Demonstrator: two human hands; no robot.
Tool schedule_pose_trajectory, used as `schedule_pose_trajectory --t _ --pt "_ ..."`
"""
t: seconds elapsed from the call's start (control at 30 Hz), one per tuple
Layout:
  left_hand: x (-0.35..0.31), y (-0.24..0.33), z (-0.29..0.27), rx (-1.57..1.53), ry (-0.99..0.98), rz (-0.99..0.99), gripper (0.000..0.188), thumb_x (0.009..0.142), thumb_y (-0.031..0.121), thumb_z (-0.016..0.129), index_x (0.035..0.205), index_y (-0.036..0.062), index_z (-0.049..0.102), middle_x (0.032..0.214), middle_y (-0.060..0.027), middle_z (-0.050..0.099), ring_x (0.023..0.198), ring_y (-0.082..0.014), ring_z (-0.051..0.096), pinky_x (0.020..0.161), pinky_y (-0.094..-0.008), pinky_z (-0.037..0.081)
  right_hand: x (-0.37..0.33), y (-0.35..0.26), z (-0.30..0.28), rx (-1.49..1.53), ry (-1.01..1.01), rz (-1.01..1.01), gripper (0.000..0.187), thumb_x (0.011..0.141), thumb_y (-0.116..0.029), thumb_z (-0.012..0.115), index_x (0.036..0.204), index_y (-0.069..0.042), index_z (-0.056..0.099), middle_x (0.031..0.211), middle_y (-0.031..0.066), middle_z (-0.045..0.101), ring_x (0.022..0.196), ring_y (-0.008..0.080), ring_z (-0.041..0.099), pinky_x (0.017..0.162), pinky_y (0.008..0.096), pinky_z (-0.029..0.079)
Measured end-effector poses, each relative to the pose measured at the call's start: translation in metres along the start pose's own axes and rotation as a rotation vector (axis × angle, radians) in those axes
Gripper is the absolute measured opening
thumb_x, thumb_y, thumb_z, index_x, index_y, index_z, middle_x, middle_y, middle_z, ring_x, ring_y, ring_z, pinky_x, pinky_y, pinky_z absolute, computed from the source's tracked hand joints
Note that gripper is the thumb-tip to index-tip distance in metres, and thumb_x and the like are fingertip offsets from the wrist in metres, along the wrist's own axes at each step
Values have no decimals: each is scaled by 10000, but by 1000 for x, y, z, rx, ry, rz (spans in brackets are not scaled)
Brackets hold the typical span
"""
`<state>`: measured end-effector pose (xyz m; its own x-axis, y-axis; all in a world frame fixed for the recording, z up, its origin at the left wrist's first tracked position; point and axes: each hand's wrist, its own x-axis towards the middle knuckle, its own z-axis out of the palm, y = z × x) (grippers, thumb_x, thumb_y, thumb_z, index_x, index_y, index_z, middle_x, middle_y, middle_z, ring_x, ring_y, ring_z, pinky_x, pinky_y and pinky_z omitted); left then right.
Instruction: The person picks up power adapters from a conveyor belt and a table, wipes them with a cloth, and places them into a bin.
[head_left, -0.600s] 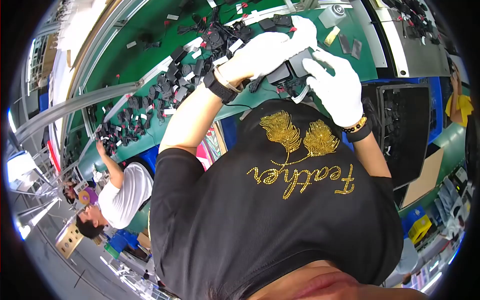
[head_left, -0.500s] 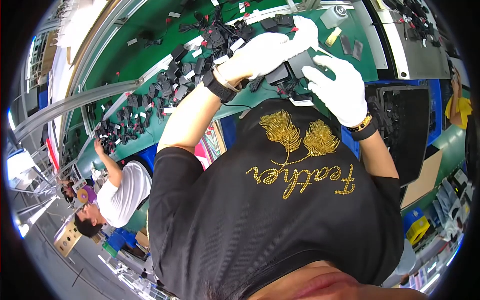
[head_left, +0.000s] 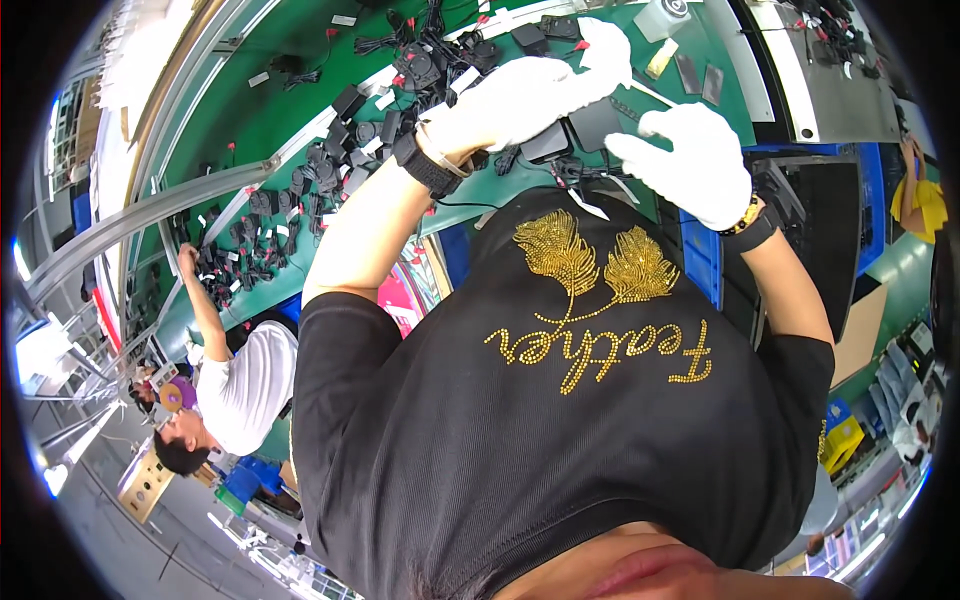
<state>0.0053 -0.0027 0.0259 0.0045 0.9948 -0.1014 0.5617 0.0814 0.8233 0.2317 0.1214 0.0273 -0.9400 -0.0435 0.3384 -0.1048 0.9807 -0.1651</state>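
– Which way does the thin white stick [head_left: 653,93] point?
– It slants between the gloved left hand [head_left: 545,95] and the gloved right hand [head_left: 690,165], its right end nearer the wearer.
– Who's gripping it?
– I cannot tell; the left fingers are curled, their tips hidden. The right hand's visible fingers stand apart, with a gap between.
– And the dark grey adapter [head_left: 597,125]?
– Between the hands, tight by the left one, its squarish face skewed, so no clear long axis. A glossy black adapter [head_left: 546,144] sits just beside it, to the left.
– The surface?
– A green worktop [head_left: 738,105], with a heap of cabled black adapters [head_left: 425,68] running left, and a translucent bottle [head_left: 662,18] and yellow block [head_left: 661,58] beyond the right hand.
– The room?
– A co-worker in a white shirt [head_left: 255,385] reaches toward the heap's far left; blue crates [head_left: 872,210] stand rightward.
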Motion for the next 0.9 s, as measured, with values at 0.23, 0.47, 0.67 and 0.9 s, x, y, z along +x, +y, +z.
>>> schedule_pose_trajectory --t 0.23,0.47,0.67,0.9 --pt "2 -22 2 420 112 476 318 979 172 420 1219 40 583 1029 -177 633 935 -340 608 807 -376 501 8 -12 -4 811 382 660 272 855 -57 583 1106 40 621 1055 92 646 926 171 618 797 284 495" --pt "3 48 8 42 100 0 335 895 369 598 983 54 671 887 -106 642 794 -242 633 700 -318 501 18 -48 39 1747 -42 902 424 991 -284 478 1260 43 485 1136 263 609 949 299 634 840 375 510" --pt "23 69 21 9 394 475 376 802 286 617 1049 4 607 1021 -152 594 930 -286 589 833 -375 473 9 -47 -2 2246 368 635 376 966 -350 540 1142 -22 490 827 140 639 588 173 632 492 250 500" --pt "67 94 51 -68 549 481 508 1000 440 389 1128 -30 535 1103 -167 578 996 -248 578 885 -360 469 -109 -11 -108 1756 638 480 446 936 -417 553 1141 -21 538 766 105 630 566 145 552 488 245 415"
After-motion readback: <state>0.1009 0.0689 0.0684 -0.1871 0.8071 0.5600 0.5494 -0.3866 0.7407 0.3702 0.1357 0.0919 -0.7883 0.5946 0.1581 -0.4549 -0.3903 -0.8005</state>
